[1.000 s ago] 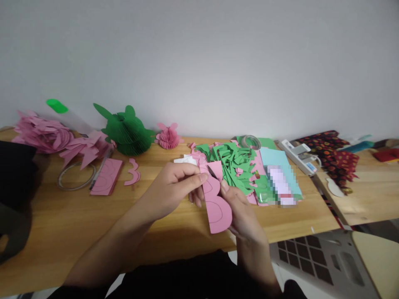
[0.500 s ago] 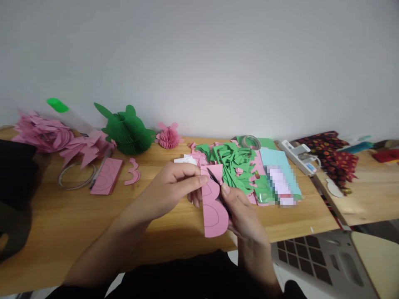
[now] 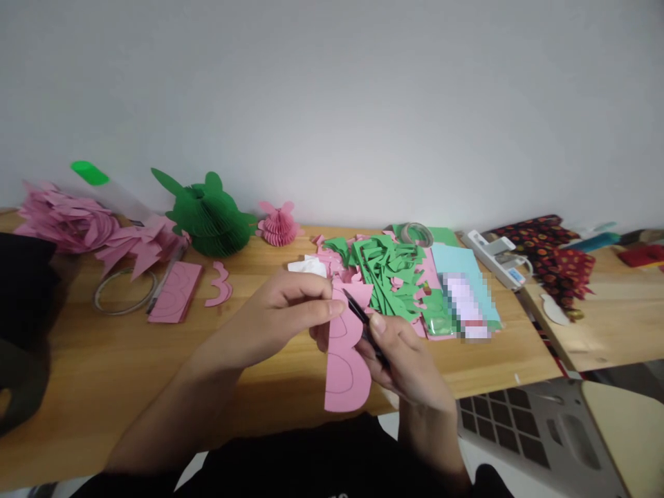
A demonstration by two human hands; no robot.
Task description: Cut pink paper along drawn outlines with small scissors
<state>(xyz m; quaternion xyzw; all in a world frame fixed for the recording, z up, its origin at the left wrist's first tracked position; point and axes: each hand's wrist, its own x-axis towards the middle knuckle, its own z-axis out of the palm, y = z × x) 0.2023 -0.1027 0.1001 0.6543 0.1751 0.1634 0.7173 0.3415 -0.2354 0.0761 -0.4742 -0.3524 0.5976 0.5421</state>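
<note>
My left hand (image 3: 293, 315) pinches the upper part of a pink paper piece (image 3: 346, 377) between thumb and fingers. The piece has a straight left edge, a scalloped right edge and curved pencil lines. My right hand (image 3: 409, 356) is closed around dark scissors (image 3: 363, 319), whose blades lie at the top of the pink paper. Fingers hide much of the handles. Behind the hands, green paper scraps (image 3: 386, 270) are heaped with pink ones.
Left on the table (image 3: 171, 373) are a tape roll (image 3: 98, 304), a marked pink stack (image 3: 175, 294), a pink cutout (image 3: 224, 285) and a green honeycomb figure (image 3: 212, 218). At the right lie light blue paper (image 3: 461, 263) and a power strip (image 3: 495, 259).
The pink paper has shifted slightly left and down. My right hand and the scissors have turned a little, so more of the dark scissors shows. The whole view has moved slightly.
</note>
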